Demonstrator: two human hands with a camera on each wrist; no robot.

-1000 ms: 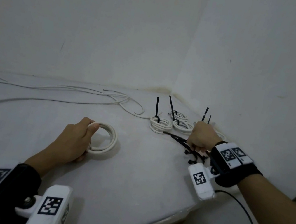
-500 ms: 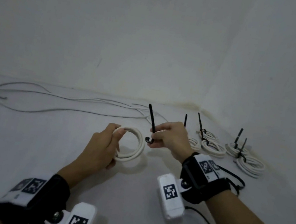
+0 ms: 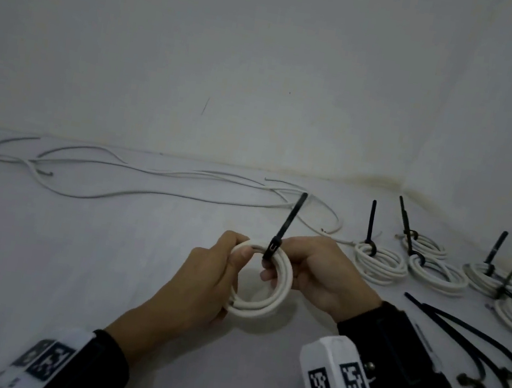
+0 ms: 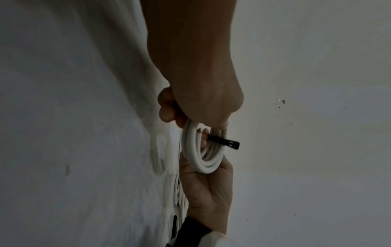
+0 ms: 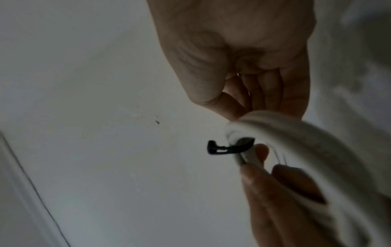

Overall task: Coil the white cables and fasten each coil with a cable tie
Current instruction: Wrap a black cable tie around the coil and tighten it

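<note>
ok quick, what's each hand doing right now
Left hand: closed, gripping the coiled white cable.
Right hand: closed, holding the black plastic cable tie against that coil.

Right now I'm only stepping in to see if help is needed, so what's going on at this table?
A person is bundling white cables. The left hand grips a small white coil held above the table, while the right hand holds a black cable tie against its top, not visibly closed. Five tied coils lie to the right, spare ties nearer, and loose cables wait at the back.
</note>
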